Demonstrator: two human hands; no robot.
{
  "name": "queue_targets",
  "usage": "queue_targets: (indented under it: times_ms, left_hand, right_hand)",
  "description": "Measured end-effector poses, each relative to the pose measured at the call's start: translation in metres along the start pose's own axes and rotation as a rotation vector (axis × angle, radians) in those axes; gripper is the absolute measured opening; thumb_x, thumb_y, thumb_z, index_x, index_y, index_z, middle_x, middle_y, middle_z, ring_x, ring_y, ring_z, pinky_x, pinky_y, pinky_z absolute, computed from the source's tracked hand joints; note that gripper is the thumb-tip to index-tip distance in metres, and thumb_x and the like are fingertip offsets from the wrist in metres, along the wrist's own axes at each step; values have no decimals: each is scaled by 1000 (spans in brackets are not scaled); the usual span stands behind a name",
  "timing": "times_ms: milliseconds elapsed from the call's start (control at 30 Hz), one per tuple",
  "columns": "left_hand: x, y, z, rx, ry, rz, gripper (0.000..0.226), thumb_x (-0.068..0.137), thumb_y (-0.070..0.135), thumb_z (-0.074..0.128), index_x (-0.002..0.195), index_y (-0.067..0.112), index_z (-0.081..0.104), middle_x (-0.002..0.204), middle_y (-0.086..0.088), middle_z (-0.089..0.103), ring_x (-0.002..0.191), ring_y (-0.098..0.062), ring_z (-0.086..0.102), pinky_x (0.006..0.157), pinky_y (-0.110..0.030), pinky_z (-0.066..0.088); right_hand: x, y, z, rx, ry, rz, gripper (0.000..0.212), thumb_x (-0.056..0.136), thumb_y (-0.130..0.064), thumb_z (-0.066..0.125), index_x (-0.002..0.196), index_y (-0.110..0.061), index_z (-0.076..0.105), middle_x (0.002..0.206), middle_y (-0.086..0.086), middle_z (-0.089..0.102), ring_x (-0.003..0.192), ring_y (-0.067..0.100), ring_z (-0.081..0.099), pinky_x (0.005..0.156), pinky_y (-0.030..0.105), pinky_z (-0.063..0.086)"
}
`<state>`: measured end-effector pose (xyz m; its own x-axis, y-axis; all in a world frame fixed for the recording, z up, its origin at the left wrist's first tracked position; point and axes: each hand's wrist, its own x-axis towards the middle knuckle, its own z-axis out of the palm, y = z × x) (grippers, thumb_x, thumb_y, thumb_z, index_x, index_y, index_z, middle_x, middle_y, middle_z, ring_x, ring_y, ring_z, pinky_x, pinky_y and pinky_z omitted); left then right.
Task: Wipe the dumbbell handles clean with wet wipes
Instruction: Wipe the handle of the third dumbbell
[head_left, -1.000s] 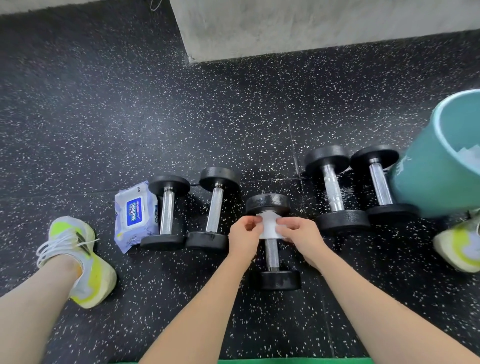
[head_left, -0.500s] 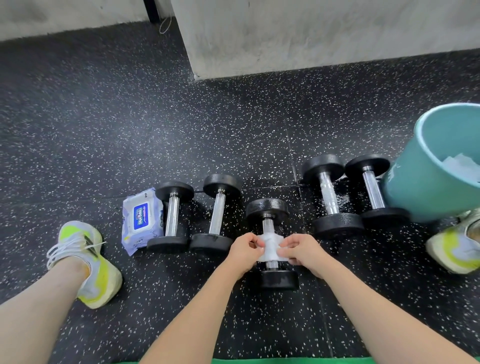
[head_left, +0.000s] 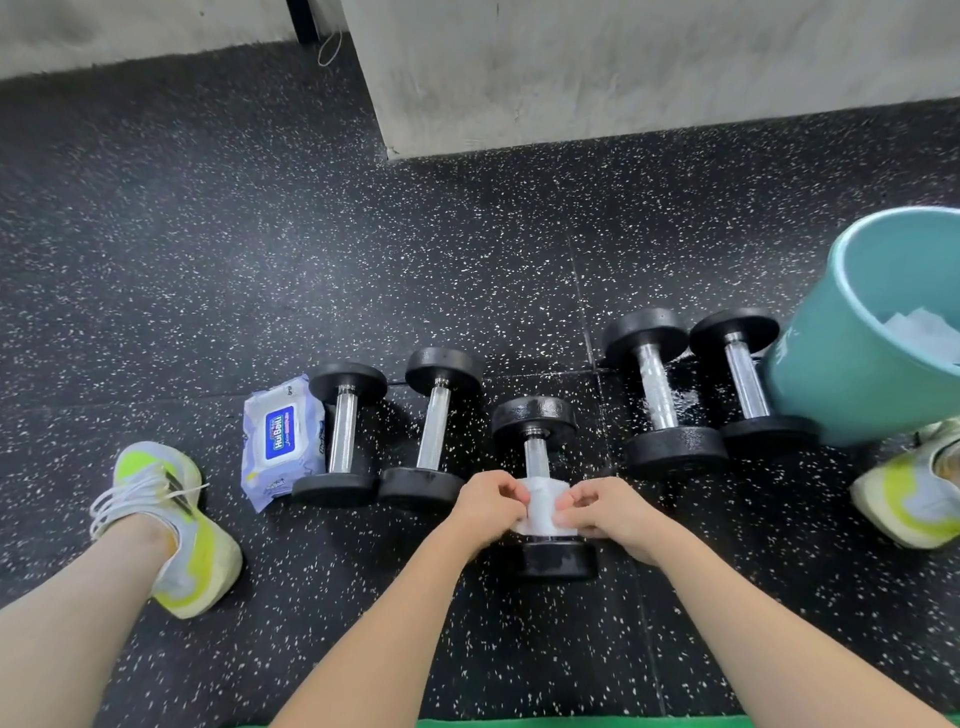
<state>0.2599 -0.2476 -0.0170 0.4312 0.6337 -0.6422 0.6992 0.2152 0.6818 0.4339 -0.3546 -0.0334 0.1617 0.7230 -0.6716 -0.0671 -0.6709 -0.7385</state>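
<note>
Both hands' grip (head_left: 543, 506) around wipe (head_left: 540, 506)

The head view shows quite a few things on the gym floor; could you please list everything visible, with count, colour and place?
Black-headed, chrome-handled dumbbells: five, in a row on the floor.
White wet wipe: one, wrapped round the middle dumbbell's handle.
Pale purple wipes pack: one, left of the row.
Teal plastic bucket: one, right edge, white wipes inside.
Black speckled rubber floor: throughout.
Grey concrete wall: top.
Yellow-white sneakers: two, far left and far right.
Left hand, right hand: both grip the wipe.
</note>
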Motion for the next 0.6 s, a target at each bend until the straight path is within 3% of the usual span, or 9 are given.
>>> queue_targets:
  times_ms: [100, 200, 333, 433, 500, 600]
  left_hand:
    - [6, 3, 5, -28, 96, 24, 26, 74, -3, 59, 77, 20, 70, 83, 5, 69, 75, -11, 61, 69, -22, 51]
    - [13, 7, 8, -66, 176, 51, 23, 80, 0, 60, 85, 20, 70, 91, 4, 69, 82, -12, 62, 75, -26, 53]
    - [24, 16, 9, -124, 264, 67, 23, 84, 1, 59, 89, 21, 70, 92, 5, 70, 78, -12, 60, 65, -21, 44]
    - [31, 24, 11, -142, 320, 56, 26, 84, -1, 56, 86, 22, 68, 93, 3, 69, 78, -11, 60, 62, -19, 42]
    - [33, 27, 14, -159, 358, 35, 24, 84, 0, 56, 88, 21, 68, 93, 1, 69, 73, -10, 57, 59, -19, 42]
    - [35, 27, 20, -180, 397, 15, 21, 84, 2, 57, 90, 20, 67, 94, -1, 68, 69, -10, 55, 55, -18, 39]
  right_hand:
    - [4, 2, 4, 99, 62, -29, 16, 82, -6, 81, 97, -7, 75, 98, 10, 71, 87, 17, 66, 77, 25, 58]
    - [12, 1, 8, 244, 138, -45, 19, 83, -5, 80, 101, -7, 74, 101, 10, 72, 88, 17, 66, 84, 30, 57]
    - [28, -4, 10, 311, 213, -83, 20, 86, -5, 76, 106, -10, 74, 103, 16, 72, 86, 21, 62, 90, 35, 56]
    - [39, -4, 11, 322, 242, -94, 22, 87, -9, 75, 109, -13, 76, 109, 12, 74, 95, 22, 69, 96, 38, 57]
    - [43, -4, 14, 369, 258, -104, 21, 88, -10, 75, 109, -11, 76, 111, 9, 75, 103, 21, 70, 94, 37, 58]
    - [46, -5, 18, 438, 289, -106, 14, 87, -11, 76, 102, -11, 78, 103, 8, 76, 95, 19, 68, 81, 31, 56]
